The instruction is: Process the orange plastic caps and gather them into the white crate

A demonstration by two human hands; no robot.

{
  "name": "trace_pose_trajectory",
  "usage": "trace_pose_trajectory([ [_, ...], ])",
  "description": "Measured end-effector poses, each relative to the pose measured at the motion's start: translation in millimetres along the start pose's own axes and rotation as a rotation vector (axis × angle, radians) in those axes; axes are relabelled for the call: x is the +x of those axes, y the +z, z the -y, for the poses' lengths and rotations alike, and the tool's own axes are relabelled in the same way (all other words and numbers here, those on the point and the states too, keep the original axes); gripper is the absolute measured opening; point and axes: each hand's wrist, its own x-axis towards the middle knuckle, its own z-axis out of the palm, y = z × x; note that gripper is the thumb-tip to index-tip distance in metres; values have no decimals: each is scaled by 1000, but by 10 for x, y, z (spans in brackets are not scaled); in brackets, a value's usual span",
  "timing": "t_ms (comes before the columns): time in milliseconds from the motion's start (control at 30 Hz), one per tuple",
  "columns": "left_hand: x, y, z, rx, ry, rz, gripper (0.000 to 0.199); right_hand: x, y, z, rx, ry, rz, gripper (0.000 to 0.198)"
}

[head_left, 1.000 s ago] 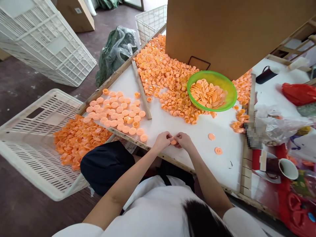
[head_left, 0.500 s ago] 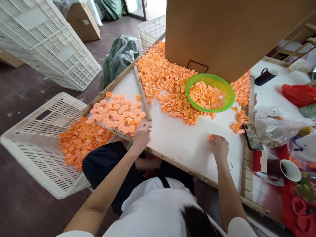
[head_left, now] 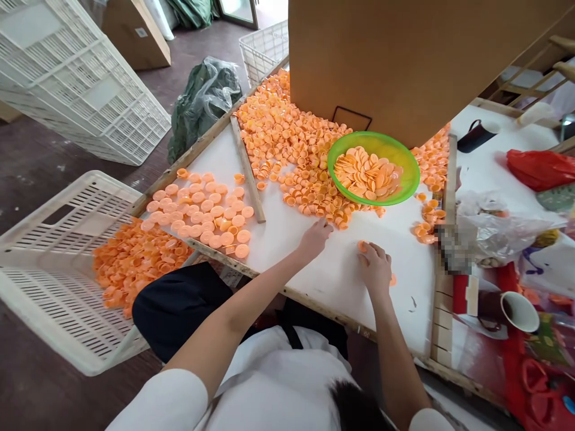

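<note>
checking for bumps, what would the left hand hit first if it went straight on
The left hand would likely meet the orange cups first; its fingertips may already touch them, depth is unclear.

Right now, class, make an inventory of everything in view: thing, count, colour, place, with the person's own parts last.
Wood-rimmed worktable: one, white top, centre.
Small plastic cups: too many to count, orange, heaped at its far side.
Round plastic bowl: one, green, among the cups.
Flat plastic discs: many, orange, inside the bowl.
Round plastic pieces: dozens, orange, table's left end.
Wooden strip: one, brown, beside those pieces.
Cardboard boxes: at least two, brown, behind the bowl and on the floor.
Slatted plastic crates: several, white, left and behind.
Mugs: two, dark, right.
Remaining clutter: uncounted, mixed colours, right edge.
Left hand: one, bare, beside the cups.
Right hand: one, bare, holding an orange disc.
</note>
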Motion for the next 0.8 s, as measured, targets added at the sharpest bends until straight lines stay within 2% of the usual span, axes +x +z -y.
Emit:
trace_pose_trajectory([
  [100,-312,-68,100,-157,-46,-37,16,11,4,54,27,6,22,32],
  [200,-644,-137,160,-311,-126,-71,21,22,3,71,57,-3,76,30],
  [333,-923,-218,201,-195,-135,-44,22,-3,14,91,82,-4,148,40],
  [467,-1021,-278,219,-111,-112,-22,24,-53,14,147,125,70,184,40],
  [600,-1084,-315,233,-232,-169,-28,31,-104,-53,238,209,126,216,32],
  [700,-1122,-339,246,-346,-246,-59,21,-167,-104,378,396,191,317,21],
  [800,-1129,-354,252,-403,-329,-81,18,-236,-80,607,672,242,424,24],
])
